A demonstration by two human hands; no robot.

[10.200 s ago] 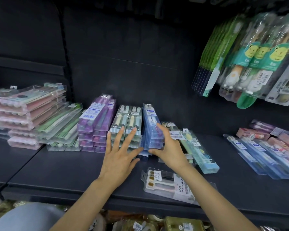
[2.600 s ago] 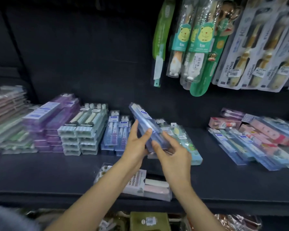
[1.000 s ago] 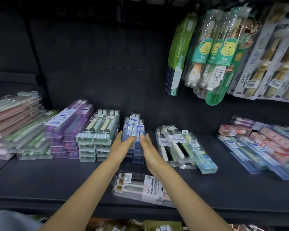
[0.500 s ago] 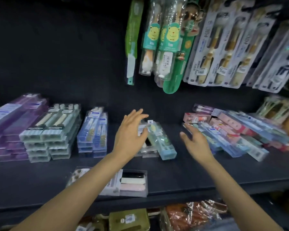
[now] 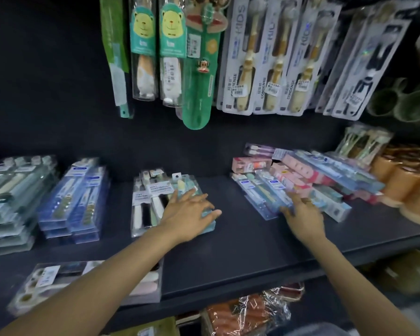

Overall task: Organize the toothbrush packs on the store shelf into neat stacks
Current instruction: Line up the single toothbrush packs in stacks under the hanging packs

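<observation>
On the dark shelf, my left hand lies flat with spread fingers on a light blue toothbrush pack, next to clear packs labelled soft toothbrush. My right hand rests on the near end of a loose, fanned pile of blue packs and pink packs; its fingertips touch a blue pack's edge. Neat blue stacks and green-white stacks stand at the left. A wide clear pack lies near the front edge, partly under my left forearm.
Kids' toothbrush packs and bear-printed packs hang above the shelf. Orange containers stand at the far right. Wrapped goods sit on the shelf below. Bare shelf surface lies between my two hands.
The view has swung right. My left hand came down onto the light blue pack. My right hand reached further right to the messy blue and pink pile.
</observation>
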